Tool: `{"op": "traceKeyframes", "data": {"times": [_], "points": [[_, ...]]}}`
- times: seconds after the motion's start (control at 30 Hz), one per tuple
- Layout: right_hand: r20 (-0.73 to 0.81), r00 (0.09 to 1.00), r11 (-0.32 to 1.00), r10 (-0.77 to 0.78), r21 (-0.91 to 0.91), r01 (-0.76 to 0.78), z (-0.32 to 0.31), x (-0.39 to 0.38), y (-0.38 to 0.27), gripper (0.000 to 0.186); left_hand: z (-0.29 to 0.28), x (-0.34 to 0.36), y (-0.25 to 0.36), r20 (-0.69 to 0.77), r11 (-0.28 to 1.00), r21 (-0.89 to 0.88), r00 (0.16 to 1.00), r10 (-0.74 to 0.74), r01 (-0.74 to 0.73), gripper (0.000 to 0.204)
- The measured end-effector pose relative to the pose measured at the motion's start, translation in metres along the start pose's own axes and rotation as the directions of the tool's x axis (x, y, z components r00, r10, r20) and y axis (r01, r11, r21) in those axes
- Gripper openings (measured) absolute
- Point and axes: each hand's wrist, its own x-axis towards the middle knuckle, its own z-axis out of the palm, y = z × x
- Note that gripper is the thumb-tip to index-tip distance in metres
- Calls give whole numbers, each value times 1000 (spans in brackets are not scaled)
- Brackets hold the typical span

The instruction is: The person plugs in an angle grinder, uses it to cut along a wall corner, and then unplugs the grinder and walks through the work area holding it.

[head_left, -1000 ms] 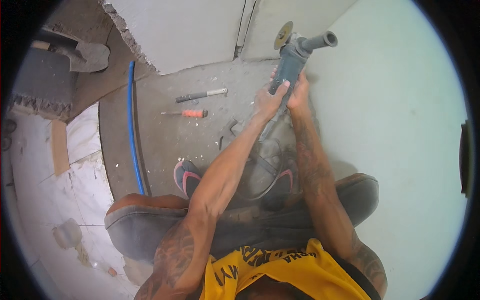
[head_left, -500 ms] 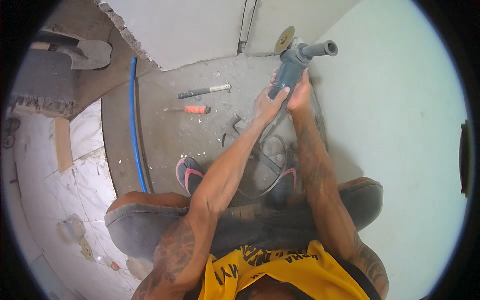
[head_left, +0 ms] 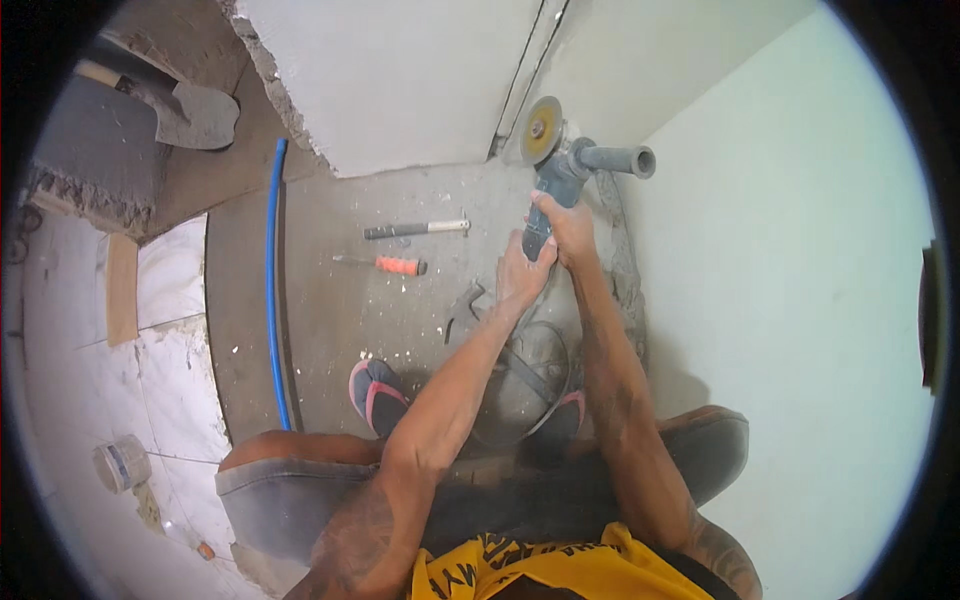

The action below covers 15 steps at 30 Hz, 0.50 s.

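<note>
Together both hands [head_left: 545, 250] grip the grey angle grinder [head_left: 560, 175].

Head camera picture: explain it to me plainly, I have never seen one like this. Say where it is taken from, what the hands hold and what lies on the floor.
The picture comes from a wide fisheye camera worn on a person's head, looking down, so straight edges bend near the rim. There is no machine, only a crouching person with bare arms reaching forward. The left hand and the right hand both grip the body of a grey angle grinder, whose disc sits close to the groove where wall and floor meet. On the dusty concrete floor lie a dark-handled tool, an orange-handled tool and a blue pipe. The person's sandals show below the arms, and a shovel lies top left.
</note>
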Motion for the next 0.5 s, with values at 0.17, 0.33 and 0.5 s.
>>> {"op": "traceKeyframes", "data": {"times": [0.17, 0.33, 0.5], "points": [[-33, 952, 945, -305, -137, 298, 18, 9, -31, 27, -3, 35, 14, -1, 979, -205, 1000, -24, 23, 61], [-22, 966, 959, -257, -131, 252, 23, 25, -58, 28, -6, 43, 65, -68, 988, -81, 988, -138, 132, 68], [-15, 969, 959, -247, -144, 242, 28, 31, -71, 28, -5, 56, 74, -123, 992, -73, 986, -111, 102, 68]]}}
